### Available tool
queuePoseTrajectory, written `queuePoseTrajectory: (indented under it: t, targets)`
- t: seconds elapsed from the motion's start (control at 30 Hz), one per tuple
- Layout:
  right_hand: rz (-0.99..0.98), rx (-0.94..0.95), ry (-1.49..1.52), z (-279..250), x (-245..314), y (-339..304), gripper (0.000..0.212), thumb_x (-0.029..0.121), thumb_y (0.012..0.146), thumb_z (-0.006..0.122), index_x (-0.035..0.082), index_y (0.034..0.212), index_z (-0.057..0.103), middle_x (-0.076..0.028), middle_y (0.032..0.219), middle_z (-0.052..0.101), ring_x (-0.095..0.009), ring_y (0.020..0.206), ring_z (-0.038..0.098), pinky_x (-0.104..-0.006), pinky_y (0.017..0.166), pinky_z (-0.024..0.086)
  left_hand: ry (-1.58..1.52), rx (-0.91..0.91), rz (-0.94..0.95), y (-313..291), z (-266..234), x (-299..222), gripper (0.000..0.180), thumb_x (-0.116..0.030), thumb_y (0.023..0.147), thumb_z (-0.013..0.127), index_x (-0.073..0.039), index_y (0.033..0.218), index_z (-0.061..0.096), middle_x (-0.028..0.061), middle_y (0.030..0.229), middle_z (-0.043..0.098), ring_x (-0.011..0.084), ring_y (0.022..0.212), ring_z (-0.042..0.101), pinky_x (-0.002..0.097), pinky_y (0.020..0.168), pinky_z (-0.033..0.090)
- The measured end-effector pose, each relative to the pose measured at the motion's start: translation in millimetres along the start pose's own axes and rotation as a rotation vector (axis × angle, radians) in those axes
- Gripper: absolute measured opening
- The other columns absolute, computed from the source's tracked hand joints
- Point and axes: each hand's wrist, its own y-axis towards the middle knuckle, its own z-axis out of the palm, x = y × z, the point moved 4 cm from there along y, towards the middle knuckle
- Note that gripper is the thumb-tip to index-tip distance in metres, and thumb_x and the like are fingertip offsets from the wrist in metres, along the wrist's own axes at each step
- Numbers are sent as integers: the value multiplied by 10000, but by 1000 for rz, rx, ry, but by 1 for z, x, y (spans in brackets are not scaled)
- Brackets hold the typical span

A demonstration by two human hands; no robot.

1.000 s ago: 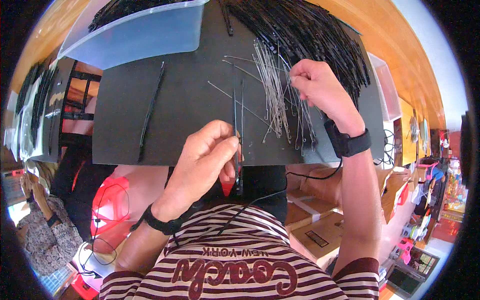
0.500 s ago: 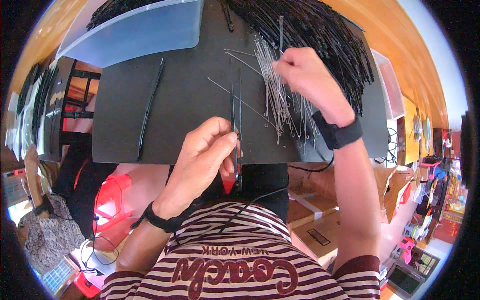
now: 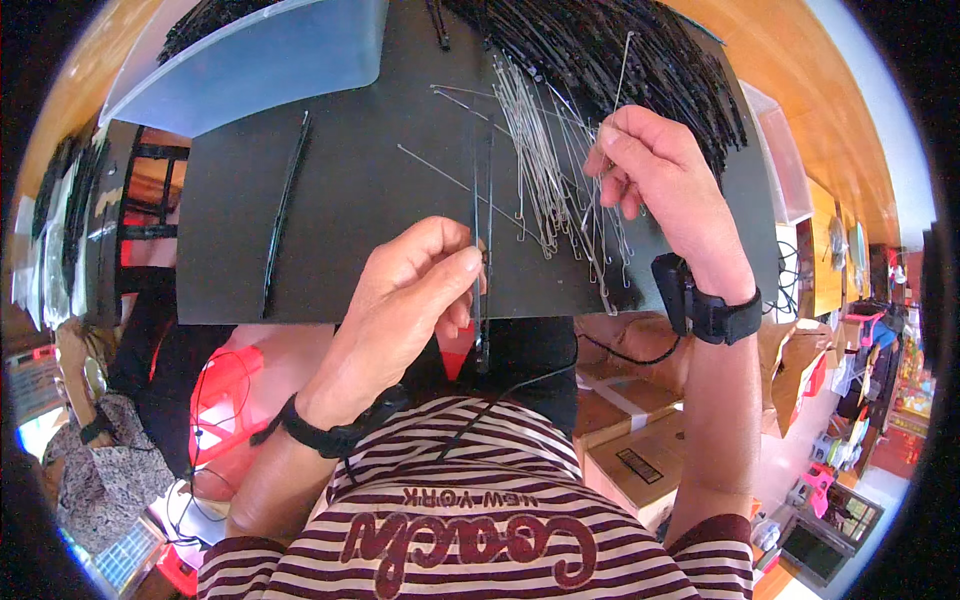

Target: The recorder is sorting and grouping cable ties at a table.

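Observation:
My left hand (image 3: 405, 290) pinches long thin black strips (image 3: 484, 330) between thumb and fingertips; they stand roughly upright in the view, over the table's front edge. To the right, my right hand (image 3: 665, 165) is closed on a thin metal wire (image 3: 624, 75), whose upper end has a small bend. Below and left of that hand lies a loose pile of metal wires (image 3: 535, 150) with hooked ends. A few stray wires, one a slanting wire (image 3: 430, 165), lie left of the pile.
Behind the wires a large heap of black strips (image 3: 630, 60) covers the far right of the dark table (image 3: 370, 190). Another black strip (image 3: 287, 215) lies at the left. A translucent bin (image 3: 250, 80) stands far left, a clear tray (image 3: 780, 160) at the right edge. A co-worker's arm (image 3: 75, 385) shows at left.
My right hand has moved right and slightly nearer, off the wire pile, with the wire in its fingers. The left hand has hardly moved and keeps its pinch on the strips.

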Motion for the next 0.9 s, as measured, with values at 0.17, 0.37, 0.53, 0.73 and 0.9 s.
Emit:
queuePoseTrajectory:
  t: [0.17, 0.37, 0.53, 0.73, 0.9]
  targets:
    - [38, 10, 99, -2, -6, 0, 201, 170, 912, 472, 11, 827, 564, -68, 728, 608, -120, 596, 600, -226, 484, 460, -9, 67, -44, 4, 17, -4, 189, -219, 921, 503, -37, 924, 552, 24, 787, 591, 60, 560, 529, 191, 498, 431]
    - [-75, -95, 324, 0, -1, 1, 166, 131, 915, 477, -7, 874, 557, -86, 753, 615, -144, 625, 621, -230, 519, 491, -145, 228, -112, 8, 46, -7, 242, -236, 919, 495, -9, 964, 565, 114, 996, 640, 69, 571, 558, 187, 492, 452]
    - [-102, -73, 342, 5, -6, -8, 135, 99, 904, 490, -14, 870, 555, -88, 763, 621, -146, 652, 627, -237, 530, 497, -379, 285, -62, 15, 57, -15, 223, -238, 922, 486, -23, 946, 541, 170, 1028, 630, 83, 548, 555, 199, 483, 464]
    - [-100, -79, 421, 7, -11, -9, 117, 106, 890, 532, 0, 864, 574, -63, 734, 617, -124, 632, 610, -222, 522, 488, -396, 173, -49, 18, 50, -10, 167, -221, 911, 498, -58, 931, 533, 90, 880, 636, 74, 536, 524, 199, 469, 411]
    - [-27, -39, 606, 18, -18, -5, 98, 112, 885, 549, 22, 868, 584, -55, 731, 618, -116, 619, 601, -217, 517, 483, -259, 62, -28, 16, 42, -7, 178, -214, 909, 495, -47, 952, 542, 68, 840, 633, 72, 531, 520, 199, 472, 419]
